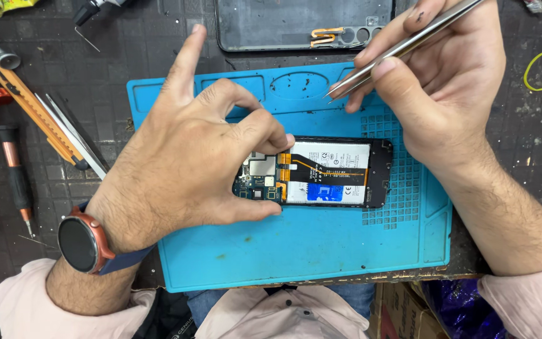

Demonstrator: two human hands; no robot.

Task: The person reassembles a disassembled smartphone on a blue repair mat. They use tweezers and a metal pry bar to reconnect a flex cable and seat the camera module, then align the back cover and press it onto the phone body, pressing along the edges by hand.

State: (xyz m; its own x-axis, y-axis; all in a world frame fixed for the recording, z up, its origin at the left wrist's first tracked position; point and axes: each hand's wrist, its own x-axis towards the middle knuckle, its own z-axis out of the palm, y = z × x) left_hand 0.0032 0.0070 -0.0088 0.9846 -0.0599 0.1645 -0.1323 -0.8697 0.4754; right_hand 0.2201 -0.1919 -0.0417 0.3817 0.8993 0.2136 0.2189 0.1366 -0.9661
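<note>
Far left of the bench: screwdrivers and an orange utility knife lie on the dark gridded work surface, well apart from my hands. My left wrist carries a round watch with a reddish rim.

My left hand rests on the blue silicone mat and pinches the left end of the opened phone: thumb along its lower edge, middle fingers curled over its upper edge, index finger raised and pointing away. Grip is clamped on the phone's board end.

The phone lies flat near the mat's centre, back cover off, white battery and orange flex cable exposed, long axis left to right.

Above the mat, a removed back cover lies face down.

My right hand hovers over the mat's upper right, fingers closed on metal tweezers. The tips point down-left, above the phone, not touching it.

Far right: a yellow-green rubber band on the work surface.
</note>
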